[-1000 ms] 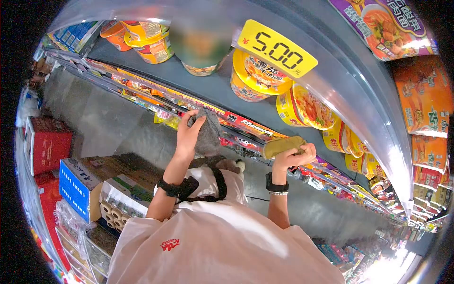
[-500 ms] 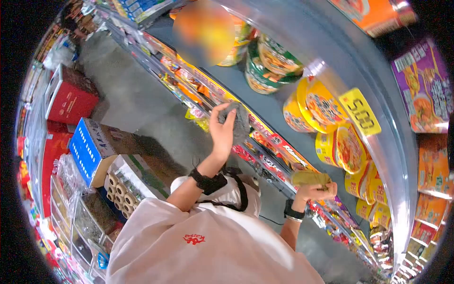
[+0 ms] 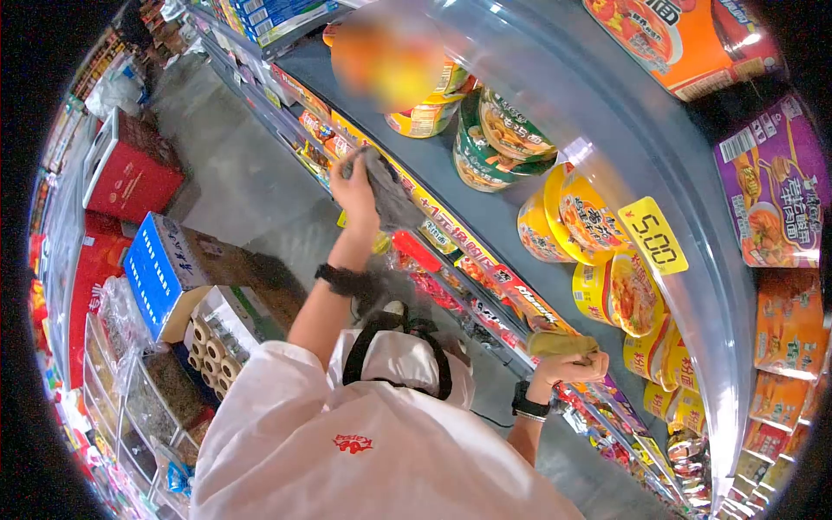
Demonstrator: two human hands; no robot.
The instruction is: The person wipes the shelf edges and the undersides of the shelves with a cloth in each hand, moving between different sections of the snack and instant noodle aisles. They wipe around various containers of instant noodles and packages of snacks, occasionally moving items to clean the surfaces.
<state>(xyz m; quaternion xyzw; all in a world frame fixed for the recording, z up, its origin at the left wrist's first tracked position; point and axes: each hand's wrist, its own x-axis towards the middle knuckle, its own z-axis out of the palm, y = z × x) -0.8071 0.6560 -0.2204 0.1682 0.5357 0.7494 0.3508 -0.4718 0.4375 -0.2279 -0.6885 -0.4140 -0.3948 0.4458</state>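
My left hand (image 3: 354,189) is closed round a grey cloth (image 3: 392,195), which hangs against the printed front strip (image 3: 425,204) of the noodle shelf. To the right, my right hand (image 3: 570,369) grips a folded yellow-olive cloth (image 3: 562,344) close to the same shelf edge. Just beyond the hands, cup noodles stand on the grey shelf: a green tub pair (image 3: 503,139), a yellow tub pair (image 3: 572,217) and more yellow tubs (image 3: 620,295). The fingertips of my right hand are partly hidden.
A clear curved shelf edge with a yellow 5.00 price tag (image 3: 653,236) arches over the tubs. Purple (image 3: 771,182) and orange noodle packs (image 3: 676,39) lie at the right. On the left stand a blue carton (image 3: 156,277), a red box (image 3: 134,169) and a wire rack (image 3: 130,407) beside the aisle floor.
My left hand has moved left and up along the shelf edge with the grey cloth. My right hand with the yellow-olive cloth has shifted only slightly.
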